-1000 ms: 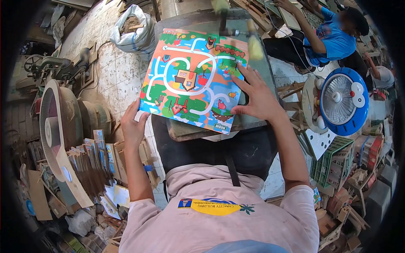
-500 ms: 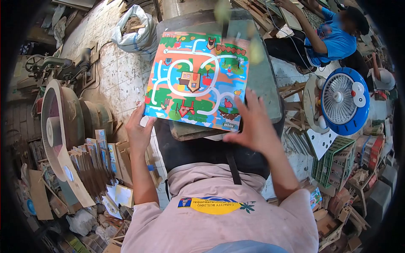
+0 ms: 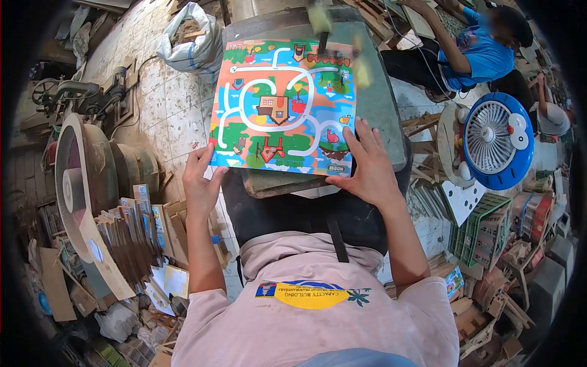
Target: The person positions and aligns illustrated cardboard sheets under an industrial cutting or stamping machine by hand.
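Note:
A square maze board (image 3: pixel 278 150), printed with a house, trees, water and white tracks, lies on a worn grey-green machine table (image 3: pixel 376 110). My left hand (image 3: pixel 202 183) grips its lower left corner between thumb and fingers. At the lower right corner my right hand (image 3: pixel 371 168) holds the board, fingers along the right edge and thumb at the bottom edge. A dark narrow machine part (image 3: pixel 323 43) comes down over the board's top edge, with blurred yellowish-green pieces beside it.
A white sack (image 3: pixel 192 46) stands beyond the table on the left. Left of me are a large wheel-shaped machine (image 3: pixel 73 177) and a row of upright boards (image 3: pixel 131 229). To the right are a blue fan (image 3: pixel 498 140), a green crate (image 3: pixel 480 229) and a seated person (image 3: pixel 477 55) in blue.
The board has turned slightly clockwise and shifted a little up and left. My right hand, spread and blurred before, has closed onto its right corner. My left hand keeps the left corner.

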`<action>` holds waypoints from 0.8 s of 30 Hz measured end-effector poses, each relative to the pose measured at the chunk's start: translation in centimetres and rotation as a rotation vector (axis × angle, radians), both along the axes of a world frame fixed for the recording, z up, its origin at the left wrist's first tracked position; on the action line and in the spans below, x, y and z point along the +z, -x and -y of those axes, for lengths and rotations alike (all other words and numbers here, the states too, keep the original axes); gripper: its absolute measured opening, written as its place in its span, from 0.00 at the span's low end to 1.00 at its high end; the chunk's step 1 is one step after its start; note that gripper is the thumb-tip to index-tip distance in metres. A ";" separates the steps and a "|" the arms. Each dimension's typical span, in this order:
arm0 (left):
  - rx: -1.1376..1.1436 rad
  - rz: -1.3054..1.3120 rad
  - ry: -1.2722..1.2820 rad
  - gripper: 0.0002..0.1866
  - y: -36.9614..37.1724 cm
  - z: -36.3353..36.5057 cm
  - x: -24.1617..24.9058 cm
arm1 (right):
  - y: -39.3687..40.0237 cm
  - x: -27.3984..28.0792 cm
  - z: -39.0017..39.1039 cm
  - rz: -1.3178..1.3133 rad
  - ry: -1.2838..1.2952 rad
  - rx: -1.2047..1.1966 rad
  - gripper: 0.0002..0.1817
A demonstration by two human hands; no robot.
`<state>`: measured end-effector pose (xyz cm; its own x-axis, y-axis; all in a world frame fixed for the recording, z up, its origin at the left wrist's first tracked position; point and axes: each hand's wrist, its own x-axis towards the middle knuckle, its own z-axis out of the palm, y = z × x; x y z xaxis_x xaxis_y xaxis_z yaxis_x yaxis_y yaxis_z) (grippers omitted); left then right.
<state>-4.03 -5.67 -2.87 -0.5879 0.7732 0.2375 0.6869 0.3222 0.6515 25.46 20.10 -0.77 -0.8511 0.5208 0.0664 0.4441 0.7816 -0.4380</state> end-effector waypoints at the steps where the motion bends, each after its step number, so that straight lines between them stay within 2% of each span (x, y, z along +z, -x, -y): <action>1: -0.005 0.005 -0.010 0.34 0.0 0.0 -0.1 | 0.0 0.0 -0.2 -0.001 0.000 0.000 0.60; 24: 0.045 -0.004 -0.009 0.34 -2.8 -0.3 -0.2 | -0.8 0.0 -3.5 -0.010 0.003 0.080 0.61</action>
<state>-1.21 -5.34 -3.12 -0.6211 0.7438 0.2468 0.6743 0.3467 0.6521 26.22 23.63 -0.78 -0.8894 0.4511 0.0737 0.3755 0.8131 -0.4448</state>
